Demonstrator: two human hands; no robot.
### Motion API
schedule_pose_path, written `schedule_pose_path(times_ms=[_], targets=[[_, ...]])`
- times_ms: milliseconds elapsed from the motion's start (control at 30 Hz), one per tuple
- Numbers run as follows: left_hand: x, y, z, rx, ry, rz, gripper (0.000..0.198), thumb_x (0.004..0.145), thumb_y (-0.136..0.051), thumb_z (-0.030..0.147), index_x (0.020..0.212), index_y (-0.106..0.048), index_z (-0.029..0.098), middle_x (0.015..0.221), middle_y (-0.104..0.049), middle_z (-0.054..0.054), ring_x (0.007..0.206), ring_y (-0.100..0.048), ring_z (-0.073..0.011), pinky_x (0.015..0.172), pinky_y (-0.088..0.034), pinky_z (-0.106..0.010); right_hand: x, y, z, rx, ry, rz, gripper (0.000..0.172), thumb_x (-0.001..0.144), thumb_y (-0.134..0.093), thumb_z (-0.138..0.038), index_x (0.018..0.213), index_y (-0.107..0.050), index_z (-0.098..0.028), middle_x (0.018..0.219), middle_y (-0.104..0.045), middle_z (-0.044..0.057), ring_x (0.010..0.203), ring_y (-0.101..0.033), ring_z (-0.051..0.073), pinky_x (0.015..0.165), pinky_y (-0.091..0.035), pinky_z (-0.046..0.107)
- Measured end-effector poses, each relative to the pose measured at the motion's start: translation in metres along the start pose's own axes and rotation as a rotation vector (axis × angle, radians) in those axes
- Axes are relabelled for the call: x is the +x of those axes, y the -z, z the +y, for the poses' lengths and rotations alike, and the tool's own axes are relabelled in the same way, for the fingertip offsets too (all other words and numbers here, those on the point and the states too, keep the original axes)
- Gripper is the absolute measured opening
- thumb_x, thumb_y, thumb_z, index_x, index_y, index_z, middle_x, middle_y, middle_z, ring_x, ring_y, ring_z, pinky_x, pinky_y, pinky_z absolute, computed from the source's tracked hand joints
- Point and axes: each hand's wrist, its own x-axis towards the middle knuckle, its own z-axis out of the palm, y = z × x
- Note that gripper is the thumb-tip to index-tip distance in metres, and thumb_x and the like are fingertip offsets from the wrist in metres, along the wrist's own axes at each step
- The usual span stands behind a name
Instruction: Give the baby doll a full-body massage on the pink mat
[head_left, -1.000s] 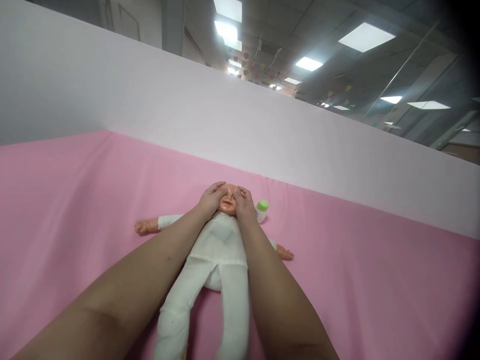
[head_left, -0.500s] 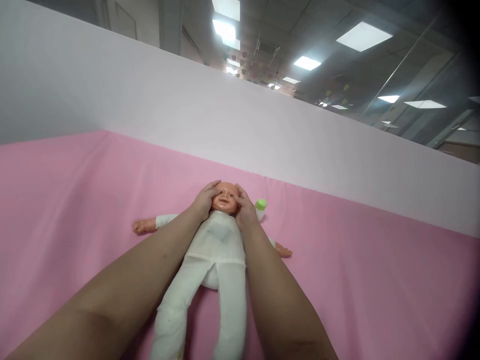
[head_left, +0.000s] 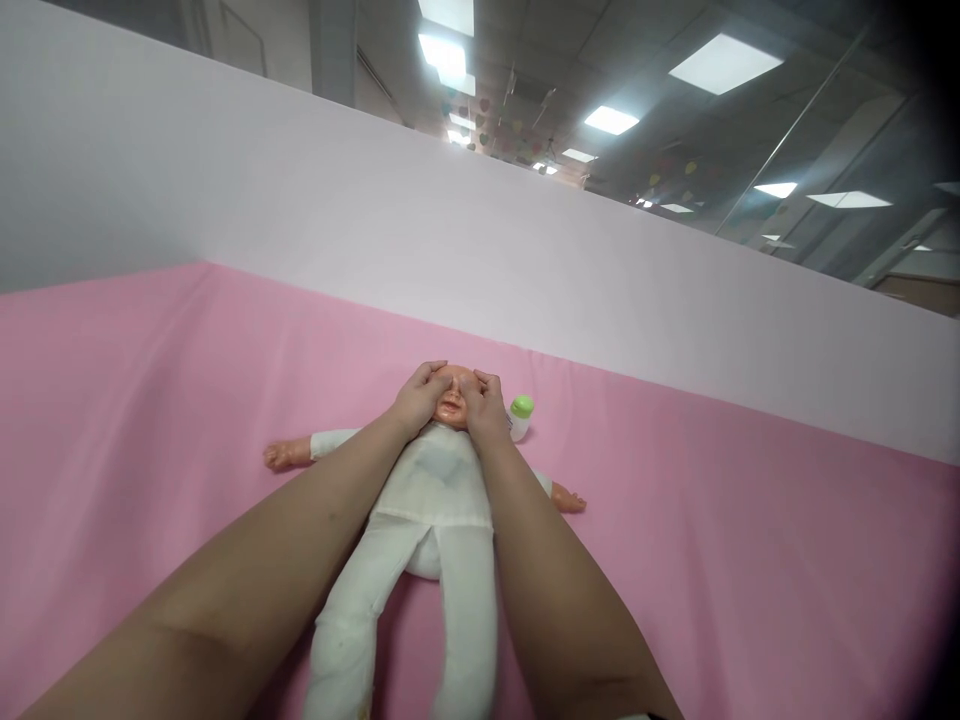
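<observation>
A baby doll [head_left: 439,490] in a white suit lies on its back on a pink sheet [head_left: 150,400], arms spread, legs toward me. My left hand [head_left: 418,398] rests on the left side of the doll's face, fingers laid flat across the eye and forehead. On the face's right side lies my right hand [head_left: 482,405], its fingers flat over the other eye. Only the nose and mouth show between the two hands. A small bottle with a green cap [head_left: 520,412] lies just right of the head, close to my right hand.
A pale lilac partition wall [head_left: 480,230] stands behind the pink sheet along its far edge. Above it are ceiling lights and a glass wall. Pink cloth stretches wide on both sides of the doll.
Half a second ago my hands held the sides of the head with the face showing. They have slid inward over the eyes, as they were one second ago.
</observation>
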Motion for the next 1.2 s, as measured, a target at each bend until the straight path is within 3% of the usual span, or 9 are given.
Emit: schedule_pose_path(times_ms=[233,433,567,767,900,1033,1200], targets=[[-0.004,0.002,0.007,-0.127,0.079,-0.006,0.051,0.079,-0.071,0.031,0.128,-0.065,0.02,0.111,-0.073,-0.01,0.097,-0.071,-0.024,0.089,-0.058,-0.037,0.0,-0.001,0.002,0.321,-0.078,-0.069,0.039,0.082,-0.068,-0.043,0.117,-0.066,-0.027,0.12,-0.068,0.001,0.114,-0.061,0.021,0.102,-0.049,0.037],[-0.014,0.003,0.017,-0.301,0.158,-0.01,0.055,0.073,-0.07,0.022,0.128,-0.064,0.019,0.117,-0.071,-0.013,0.098,-0.071,-0.0281,0.09,-0.059,-0.043,-0.003,0.006,0.0,0.558,-0.162,-0.177,0.049,0.072,-0.073,-0.029,0.121,-0.067,-0.027,0.13,-0.066,0.002,0.119,-0.061,0.022,0.103,-0.051,0.039],[-0.017,0.002,0.016,-0.197,0.103,-0.054,0.062,0.07,-0.076,0.022,0.13,-0.059,0.02,0.109,-0.069,-0.011,0.093,-0.071,-0.0255,0.086,-0.059,-0.04,-0.005,0.006,-0.004,0.551,-0.165,-0.228,0.06,0.069,-0.08,-0.028,0.126,-0.063,-0.025,0.125,-0.067,0.004,0.114,-0.064,0.023,0.103,-0.052,0.04],[-0.01,0.002,0.008,-0.053,0.036,-0.022,0.063,0.069,-0.083,0.031,0.127,-0.059,0.022,0.113,-0.066,-0.009,0.09,-0.07,-0.0238,0.081,-0.058,-0.037,-0.004,-0.003,-0.01,0.332,-0.114,-0.128,0.07,0.06,-0.091,-0.039,0.122,-0.06,-0.025,0.117,-0.066,0.004,0.102,-0.067,0.022,0.091,-0.056,0.036],[-0.005,-0.001,0.005,-0.048,0.03,-0.001,0.054,0.07,-0.082,0.033,0.121,-0.064,0.022,0.108,-0.068,-0.008,0.089,-0.069,-0.0221,0.08,-0.056,-0.035,0.001,-0.007,-0.006,0.233,-0.107,-0.027,0.067,0.06,-0.09,-0.046,0.115,-0.06,-0.023,0.115,-0.065,0.005,0.095,-0.068,0.021,0.084,-0.057,0.034],[-0.005,-0.003,0.007,-0.086,0.045,0.015,0.049,0.072,-0.079,0.034,0.117,-0.065,0.02,0.1,-0.069,-0.006,0.087,-0.068,-0.0202,0.082,-0.056,-0.034,0.003,-0.007,-0.001,0.271,-0.097,0.003,0.055,0.067,-0.085,-0.048,0.111,-0.064,-0.023,0.109,-0.068,0.003,0.097,-0.066,0.02,0.089,-0.056,0.034],[-0.009,-0.003,0.013,-0.163,0.105,-0.002,0.05,0.074,-0.073,0.031,0.121,-0.064,0.02,0.104,-0.072,-0.009,0.092,-0.071,-0.0243,0.086,-0.058,-0.038,0.001,-0.003,-0.002,0.484,-0.167,-0.08,0.045,0.073,-0.079,-0.04,0.113,-0.067,-0.024,0.107,-0.071,0.002,0.103,-0.067,0.021,0.097,-0.055,0.037]])
